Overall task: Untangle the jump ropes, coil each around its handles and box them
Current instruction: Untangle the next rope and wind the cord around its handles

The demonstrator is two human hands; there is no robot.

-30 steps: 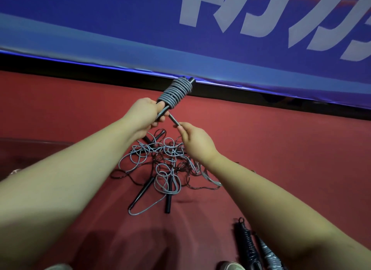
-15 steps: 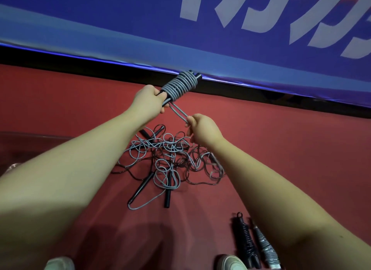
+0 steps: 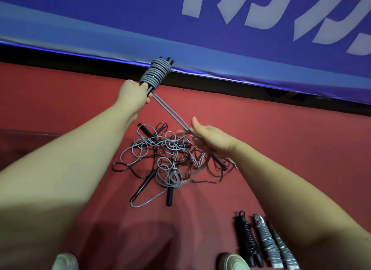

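Left hand (image 3: 133,93) grips the handles (image 3: 169,60) of a grey coil (image 3: 155,74), raised above and left of the tangle (image 3: 170,157) on the floor (image 3: 281,141). A doubled cord (image 3: 170,111) runs taut from the coil to the right hand (image 3: 210,138), which pinches it (fingers blurred) just above the tangle. Wound ropes (image 3: 248,241) lie nearer, right of the tangle.

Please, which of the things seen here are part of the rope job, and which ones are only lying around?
Part of the job: half-coiled grey rope, gripped by the left hand, its loose strand held by the right hand; tangled ropes on the red floor; three coiled bundles.
Only around: blue banner; two shoes.
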